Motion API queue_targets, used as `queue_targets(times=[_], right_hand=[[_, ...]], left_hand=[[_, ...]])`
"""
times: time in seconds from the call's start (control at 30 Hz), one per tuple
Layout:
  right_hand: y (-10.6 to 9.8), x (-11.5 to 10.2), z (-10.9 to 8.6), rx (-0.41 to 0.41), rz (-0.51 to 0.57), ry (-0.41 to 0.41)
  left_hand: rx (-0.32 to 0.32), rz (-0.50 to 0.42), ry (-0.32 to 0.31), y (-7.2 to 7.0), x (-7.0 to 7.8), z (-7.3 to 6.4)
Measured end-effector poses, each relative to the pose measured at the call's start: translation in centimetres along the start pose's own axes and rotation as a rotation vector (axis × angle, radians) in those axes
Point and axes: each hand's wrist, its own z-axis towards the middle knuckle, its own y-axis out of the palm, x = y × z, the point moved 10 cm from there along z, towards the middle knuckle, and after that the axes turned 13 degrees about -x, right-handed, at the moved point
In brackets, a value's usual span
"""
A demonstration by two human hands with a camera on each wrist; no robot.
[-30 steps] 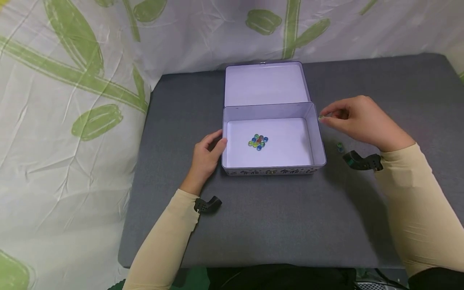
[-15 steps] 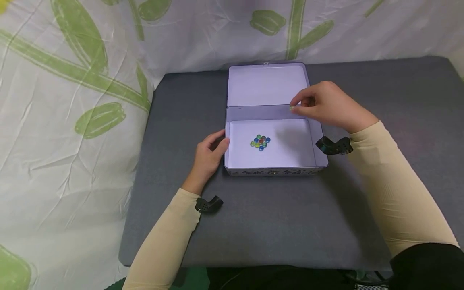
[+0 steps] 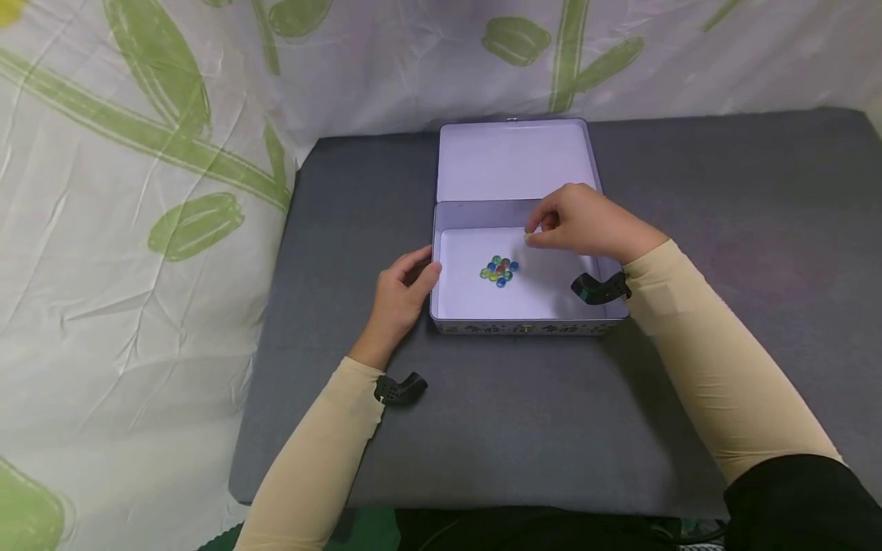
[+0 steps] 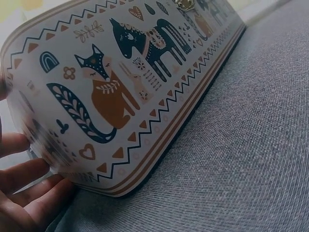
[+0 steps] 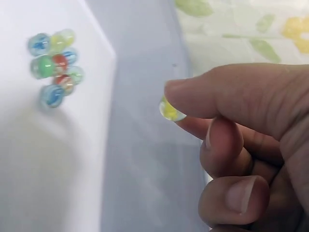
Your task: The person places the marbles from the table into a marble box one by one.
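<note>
A printed metal tin box (image 3: 475, 328) sits on the table with its hinged lid (image 3: 513, 162) folded back. Inside, several coloured glass marbles (image 3: 501, 269) lie bunched on the white floor, left of the middle. My right hand (image 3: 589, 222) is over the box, pinching a clear marble with a yellow swirl (image 5: 169, 111) between thumb and forefinger. The other right fingers are curled. At the box's left end my left hand (image 3: 398, 302) rests its fairly straight fingers (image 4: 21, 175) and thumb against the outside wall. Foxes and horses decorate the box side in the left wrist view.
Grey cloth covers the table (image 3: 524, 428). A white curtain with green leaf prints (image 3: 413, 69) hangs behind the table and along its left side. Black camera mounts (image 3: 598, 289) are strapped to both wrists.
My right hand has carried the pinched marble leftward from beside the box, past the right rim, and lowered it over the inside. The left hand keeps its place at the box's left end.
</note>
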Motion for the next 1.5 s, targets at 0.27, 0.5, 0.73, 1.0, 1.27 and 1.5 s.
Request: queue_targets(times=[0.27,0.5,0.73,1.0,1.27,1.5], right_hand=[[2.0,1.2,1.5,-0.073,0.011,0.034],[3.1,1.4,2.3,-0.124,-0.046,0.029],[4.1,1.9,2.4,-0.182,-0.089,0.059],[4.2,1.5,2.7,-0.185,-0.083,0.039],[4.5,2.0,2.7,-0.18,-0.066,0.039],[4.5,1.9,2.4,-0.167,-0.074,0.025]], left_hand=[[-0.004,0.02,0.005,-0.1,0.5,0.2],[-0.003,0.014,0.012,-0.3,0.8,0.4],[-0.019,-0.005,0.019,0.2,0.5,0.6],[-0.003,-0.005,0.035,0.0,0.5,0.3],[-0.001,0.009,0.016,0.0,0.1,0.3],[-0.005,0.002,0.007,0.1,-0.2,0.1]])
